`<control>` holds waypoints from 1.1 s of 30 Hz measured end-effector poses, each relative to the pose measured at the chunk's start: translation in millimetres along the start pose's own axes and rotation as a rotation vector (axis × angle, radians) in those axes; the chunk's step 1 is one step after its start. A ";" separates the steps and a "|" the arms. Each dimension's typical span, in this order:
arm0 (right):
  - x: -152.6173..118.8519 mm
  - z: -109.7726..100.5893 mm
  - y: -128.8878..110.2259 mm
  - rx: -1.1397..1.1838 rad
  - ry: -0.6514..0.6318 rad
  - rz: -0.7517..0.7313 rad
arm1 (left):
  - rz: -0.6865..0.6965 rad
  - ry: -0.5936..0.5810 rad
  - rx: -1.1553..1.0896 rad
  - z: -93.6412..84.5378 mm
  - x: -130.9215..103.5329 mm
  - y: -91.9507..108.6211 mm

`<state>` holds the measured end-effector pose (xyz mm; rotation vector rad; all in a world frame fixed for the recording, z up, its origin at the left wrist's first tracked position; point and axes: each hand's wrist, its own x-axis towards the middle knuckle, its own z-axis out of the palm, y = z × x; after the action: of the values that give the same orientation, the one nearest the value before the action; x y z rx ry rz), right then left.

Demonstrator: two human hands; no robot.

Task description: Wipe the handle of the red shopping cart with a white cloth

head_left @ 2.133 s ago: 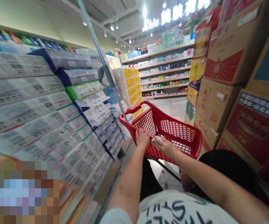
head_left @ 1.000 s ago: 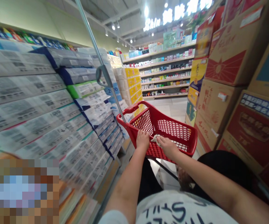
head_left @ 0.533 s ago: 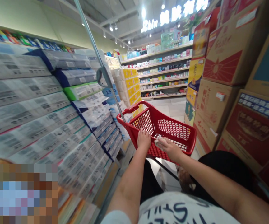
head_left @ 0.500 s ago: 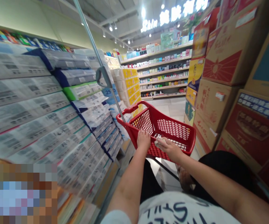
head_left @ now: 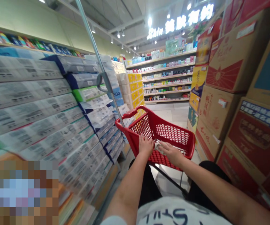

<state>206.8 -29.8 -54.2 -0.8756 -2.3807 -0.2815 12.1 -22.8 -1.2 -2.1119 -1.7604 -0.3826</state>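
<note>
A red plastic shopping cart (head_left: 172, 125) with perforated walls stands in front of me, its handle toward the left. My left hand (head_left: 146, 145) rests over the near rim of the basket, fingers bent round the edge. To its right, my right hand (head_left: 169, 151) presses a crumpled whitish cloth (head_left: 158, 147) against the same rim. A metal pole (head_left: 95, 47) with a grey hooked grip rises from the handle end of the cart.
Stacked packs of paper goods (head_left: 36, 93) line the left side. Cardboard boxes (head_left: 226, 59) are piled on the right. Ahead, beyond yellow packs (head_left: 136, 89), is a wall of shelves (head_left: 167, 82) with small products.
My right hand and the cloth have shifted slightly left along the rim, closer to my left hand. The view has tilted a little, and the cart sits slightly lower and further left.
</note>
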 end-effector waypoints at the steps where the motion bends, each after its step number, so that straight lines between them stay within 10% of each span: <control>1: -0.8 1.7 0.0 0.004 0.019 0.065 | -0.005 0.002 -0.003 0.7 -0.8 0.7; 18: 4.8 2.3 -10.3 -0.062 -0.041 -0.054 | 0.022 -0.043 -0.056 10.1 -1.2 4.3; 24: 12.0 20.4 -9.5 -0.149 0.011 0.182 | 0.009 -0.078 -0.051 9.5 10.1 8.6; 33: 5.4 17.4 -0.8 -0.255 -0.010 0.020 | -0.036 -0.090 -0.054 8.3 18.1 11.4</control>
<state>195.2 -21.0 -65.1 -1.0162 -2.3778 -0.5839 26.4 -4.9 -2.0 -2.1687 -1.8600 -0.3544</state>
